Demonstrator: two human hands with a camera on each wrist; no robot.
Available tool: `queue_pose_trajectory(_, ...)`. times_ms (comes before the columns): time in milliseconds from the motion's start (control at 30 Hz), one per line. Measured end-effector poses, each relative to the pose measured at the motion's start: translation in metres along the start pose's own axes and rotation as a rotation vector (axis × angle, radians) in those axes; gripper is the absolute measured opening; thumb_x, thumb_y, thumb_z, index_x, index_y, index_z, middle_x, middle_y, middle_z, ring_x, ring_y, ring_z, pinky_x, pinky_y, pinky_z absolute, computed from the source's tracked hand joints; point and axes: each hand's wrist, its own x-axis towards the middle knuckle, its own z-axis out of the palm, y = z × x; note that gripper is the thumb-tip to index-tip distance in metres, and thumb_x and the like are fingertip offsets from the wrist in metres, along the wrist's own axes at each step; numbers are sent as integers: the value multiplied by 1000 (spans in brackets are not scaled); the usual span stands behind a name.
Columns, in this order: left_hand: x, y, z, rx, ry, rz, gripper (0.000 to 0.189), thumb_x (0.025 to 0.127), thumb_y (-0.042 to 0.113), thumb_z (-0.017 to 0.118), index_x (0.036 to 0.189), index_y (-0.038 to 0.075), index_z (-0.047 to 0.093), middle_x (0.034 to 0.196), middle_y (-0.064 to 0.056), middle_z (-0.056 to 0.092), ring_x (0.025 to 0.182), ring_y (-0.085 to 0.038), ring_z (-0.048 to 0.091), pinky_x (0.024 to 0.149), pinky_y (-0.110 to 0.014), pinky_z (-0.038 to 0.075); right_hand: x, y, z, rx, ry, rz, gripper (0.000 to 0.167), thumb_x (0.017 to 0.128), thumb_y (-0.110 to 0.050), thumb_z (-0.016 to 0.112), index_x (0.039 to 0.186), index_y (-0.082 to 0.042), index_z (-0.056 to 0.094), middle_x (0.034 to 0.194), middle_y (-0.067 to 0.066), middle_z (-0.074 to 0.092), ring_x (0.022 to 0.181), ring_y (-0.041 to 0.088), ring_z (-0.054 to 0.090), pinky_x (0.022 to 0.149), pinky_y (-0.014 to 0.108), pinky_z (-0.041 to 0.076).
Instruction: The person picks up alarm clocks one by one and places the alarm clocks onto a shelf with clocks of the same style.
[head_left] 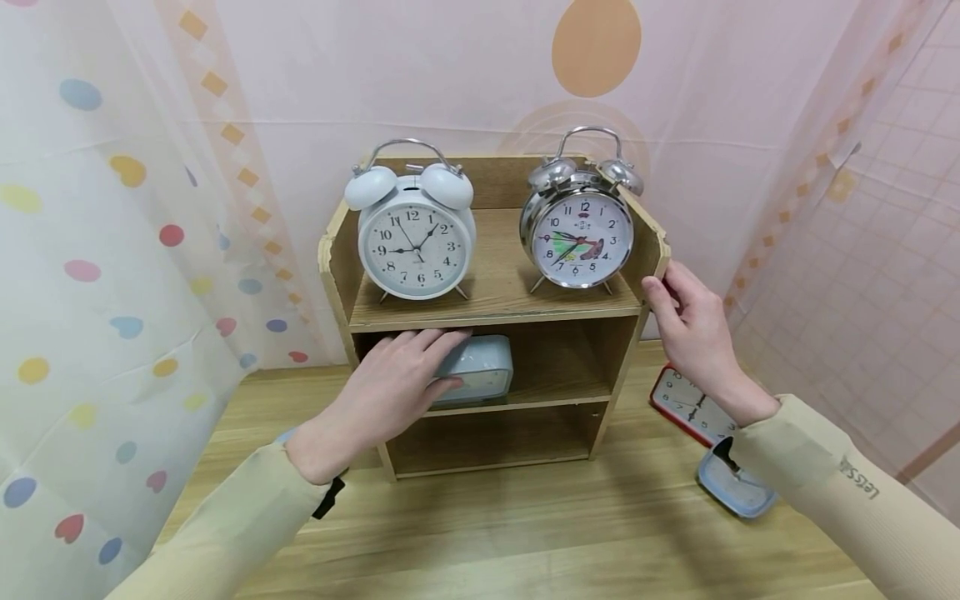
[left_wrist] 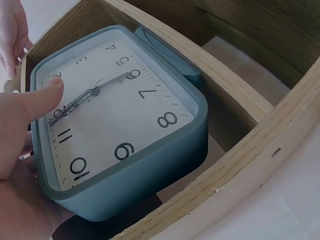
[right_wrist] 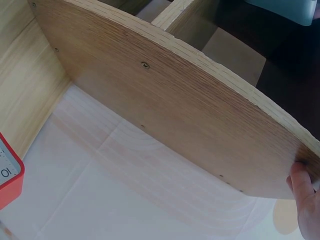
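A small wooden shelf (head_left: 495, 315) stands on the table. My left hand (head_left: 393, 375) reaches into its middle level and grips a square blue-grey alarm clock (head_left: 486, 365). In the left wrist view, the thumb lies over the face of that clock (left_wrist: 107, 112), with the other fingers partly hidden behind its edge. At the upper right, my right hand (head_left: 697, 329) holds the front edge of the shelf's side panel (right_wrist: 150, 90). A white twin-bell clock (head_left: 416, 250) stands on the top level at left, and a silver twin-bell clock (head_left: 581, 242) at right.
On the wood-grain table (head_left: 480, 542), right of the shelf, lie a red-framed clock (head_left: 678, 408) and a light blue clock (head_left: 738, 490), both partly covered by the right forearm. A patterned curtain (head_left: 480, 67) hangs behind and on both sides.
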Motion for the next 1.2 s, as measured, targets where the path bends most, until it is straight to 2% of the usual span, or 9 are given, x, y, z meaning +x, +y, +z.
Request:
queue_pose_trajectory(133,-1,0,3,25,40,26,51,88,28,86,132,9,68,120,-8,75,98,-30,73,74,-43,61,0,0,0,3,-3,-1,26,110,-19,54,111,2,69,89,-4,50,75,3,44,64,16,35)
queue_pose_trajectory(333,-2,-2,10,113,157,130,47,86,27,87,126,8,74,118,-7,76,96,-27,72,77,-37,62,0,0,0,0,-3,5,27,110,-19,54,112,3,69,90,-4,51,76,3,45,64,15,35)
queue_pose_trajectory(533,-3,-3,13,166,226,194,43,84,23,89,121,6,75,116,-7,76,93,-26,70,77,-34,62,0,0,0,1,-5,10,28,111,-20,54,113,3,69,92,-4,53,79,2,47,66,13,37)
queue_pose_trajectory(867,-5,-1,19,225,244,221,45,85,17,88,125,4,71,119,-11,74,94,-26,67,77,-32,62,-1,1,0,4,-3,9,29,111,-21,53,115,4,69,98,-4,57,83,0,50,70,10,40)
queue_pose_trajectory(1000,-5,-1,19,234,247,230,45,85,14,87,126,5,71,119,-11,74,96,-27,68,78,-32,63,-1,0,0,-1,-5,14,30,111,-21,53,115,4,69,98,-1,58,84,0,50,71,9,40)
queue_pose_trajectory(1200,-5,-2,20,302,258,238,47,85,14,87,128,4,70,118,-9,74,90,-26,67,73,-31,61,-1,-1,-1,14,-10,33,29,111,-19,53,119,3,69,104,8,65,88,-3,51,74,7,41)
